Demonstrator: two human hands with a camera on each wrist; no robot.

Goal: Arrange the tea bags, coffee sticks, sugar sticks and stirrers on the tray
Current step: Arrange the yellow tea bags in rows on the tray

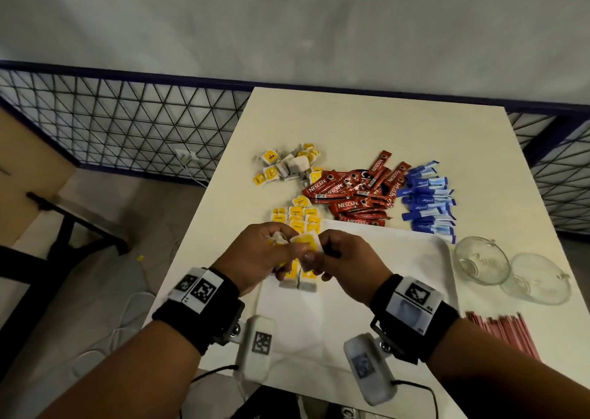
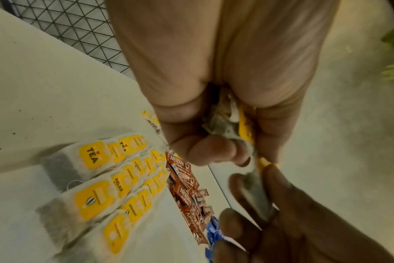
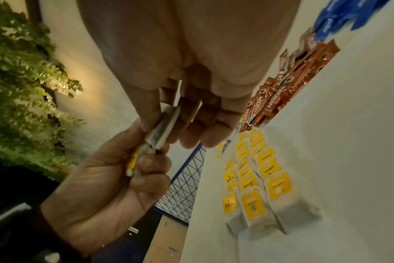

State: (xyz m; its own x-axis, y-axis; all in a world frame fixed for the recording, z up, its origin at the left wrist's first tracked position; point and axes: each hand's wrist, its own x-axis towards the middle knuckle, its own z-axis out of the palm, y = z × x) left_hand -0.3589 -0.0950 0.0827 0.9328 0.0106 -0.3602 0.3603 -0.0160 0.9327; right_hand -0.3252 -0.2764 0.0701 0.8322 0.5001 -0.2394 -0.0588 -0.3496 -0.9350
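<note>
Both hands meet above the left part of the white tray (image 1: pixel 389 278). My left hand (image 1: pixel 287 243) grips a small bunch of tea bags (image 2: pixel 225 124) with yellow tags. Against it, my right hand (image 1: pixel 322 250) pinches one tea bag (image 3: pixel 167 124) out of that bunch between thumb and fingers. Under the hands, tea bags in rows (image 1: pixel 298 216) lie along the tray's left side, partly hidden. Behind them is a loose heap of tea bags (image 1: pixel 287 166). Red coffee sticks (image 1: pixel 357 195) and blue sugar sticks (image 1: pixel 427 198) are piled beyond the tray's far edge. Red stirrers (image 1: pixel 501 329) lie to its right.
Two glass cups (image 1: pixel 482 259) (image 1: pixel 536 283) lie on their sides right of the tray. The table (image 1: pixel 351 118) ends just left of the tea bags. A dark wire-mesh fence (image 1: pixel 127 125) runs behind and beside it. Cables trail at the near edge.
</note>
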